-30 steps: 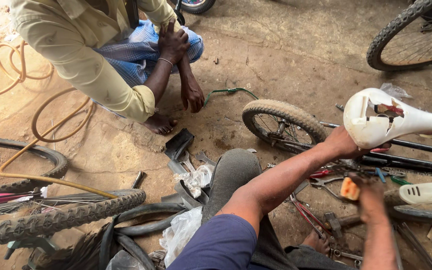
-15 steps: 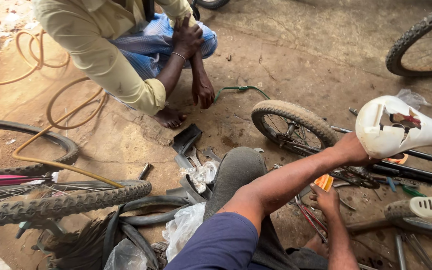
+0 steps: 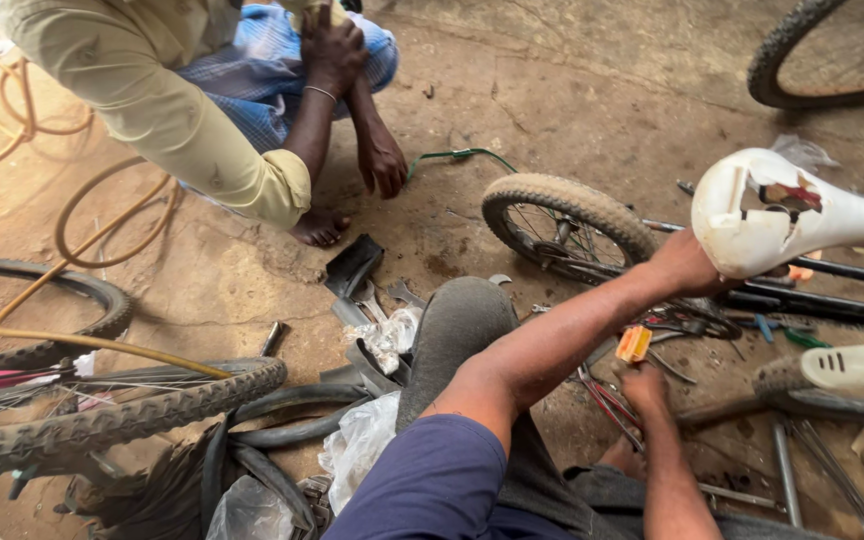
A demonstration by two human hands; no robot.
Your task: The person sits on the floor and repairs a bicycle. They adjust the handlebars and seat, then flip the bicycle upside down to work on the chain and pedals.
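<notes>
Bare dirt ground [image 3: 592, 110] is littered with tyres, spanners and plastic bags. Left hand [image 3: 687, 265] reaches under a cracked white saddle [image 3: 782, 215] at 3 o'clock (fingers hidden, grip unclear). Right hand [image 3: 644, 385] pinches a small orange piece [image 3: 634, 343]. 1 small wheel [image 3: 567, 220] lies beyond; another person [image 3: 182, 110] squats at 11 o'clock.

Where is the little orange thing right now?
In the head view, the small orange piece sits right of centre, pinched at the top of the person's right hand, just below their left forearm and near the small bicycle wheel lying on the ground.
</notes>
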